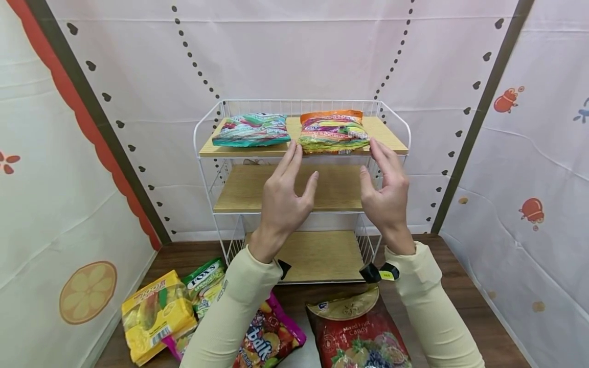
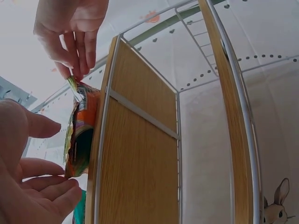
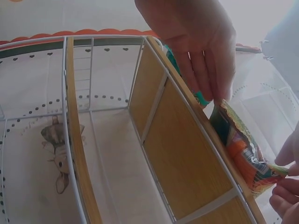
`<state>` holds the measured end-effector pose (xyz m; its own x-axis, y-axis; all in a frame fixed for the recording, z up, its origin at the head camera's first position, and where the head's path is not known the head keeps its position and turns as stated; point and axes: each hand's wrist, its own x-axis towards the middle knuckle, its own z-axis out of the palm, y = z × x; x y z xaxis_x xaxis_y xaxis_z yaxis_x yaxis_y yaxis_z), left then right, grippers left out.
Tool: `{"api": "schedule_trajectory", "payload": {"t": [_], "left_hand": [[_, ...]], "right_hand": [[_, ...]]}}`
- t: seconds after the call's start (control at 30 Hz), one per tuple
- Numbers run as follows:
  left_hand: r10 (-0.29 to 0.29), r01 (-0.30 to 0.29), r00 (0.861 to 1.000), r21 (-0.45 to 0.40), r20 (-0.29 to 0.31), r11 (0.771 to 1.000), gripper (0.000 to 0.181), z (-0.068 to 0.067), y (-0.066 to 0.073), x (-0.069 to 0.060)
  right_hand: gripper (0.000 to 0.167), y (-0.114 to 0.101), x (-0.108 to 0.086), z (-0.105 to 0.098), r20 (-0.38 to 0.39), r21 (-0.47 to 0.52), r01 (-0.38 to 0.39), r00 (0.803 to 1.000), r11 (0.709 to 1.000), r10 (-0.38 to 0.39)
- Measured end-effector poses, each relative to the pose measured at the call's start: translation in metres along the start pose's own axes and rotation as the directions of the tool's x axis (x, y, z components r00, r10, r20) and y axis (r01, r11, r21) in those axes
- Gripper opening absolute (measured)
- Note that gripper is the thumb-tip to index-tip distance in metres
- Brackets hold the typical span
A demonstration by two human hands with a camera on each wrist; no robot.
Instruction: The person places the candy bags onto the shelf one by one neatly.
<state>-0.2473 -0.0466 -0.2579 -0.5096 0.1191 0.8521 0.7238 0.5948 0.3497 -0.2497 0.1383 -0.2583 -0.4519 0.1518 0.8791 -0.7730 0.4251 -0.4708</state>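
Observation:
An orange, yellow and purple candy bag point(image 1: 333, 130) lies on the right half of the rack's top shelf point(image 1: 386, 135). At its left front corner, my left hand point(image 1: 287, 202) touches it with straight fingertips, thumb held apart. My right hand point(image 1: 386, 197) has its extended fingers at the bag's right front corner, thumb also apart. The left wrist view shows the bag point(image 2: 84, 123) at the shelf's edge between both hands. Beside it on the same shelf lies a teal candy bag point(image 1: 252, 130), untouched.
The white wire rack has a wooden middle shelf point(image 1: 239, 191) and a bottom shelf point(image 1: 322, 253). In front, on the dark table point(image 1: 465, 306), lie a red Mixed Fruit Candy bag point(image 1: 359, 332), a yellow bag point(image 1: 158, 317), a green Fox's bag point(image 1: 204, 283) and a purple-edged bag point(image 1: 271, 335).

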Motion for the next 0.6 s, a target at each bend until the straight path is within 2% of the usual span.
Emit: {"api": "schedule_trajectory", "payload": {"t": [0.27, 0.6], "left_hand": [[-0.035, 0.035, 0.999, 0.009, 0.038, 0.999, 0.061, 0.0009, 0.0012, 0.0029], [-0.072, 0.075, 0.995, -0.032, 0.069, 0.997, 0.065, 0.0004, 0.0029, 0.0070]], "right_hand": [[0.058, 0.0091, 0.0010, -0.0027, 0.077, -0.054, 0.030, 0.997, 0.998, -0.026], [0.061, 0.0085, 0.0034, -0.0041, 0.149, -0.103, 0.009, 0.989, 0.995, 0.007]]}}
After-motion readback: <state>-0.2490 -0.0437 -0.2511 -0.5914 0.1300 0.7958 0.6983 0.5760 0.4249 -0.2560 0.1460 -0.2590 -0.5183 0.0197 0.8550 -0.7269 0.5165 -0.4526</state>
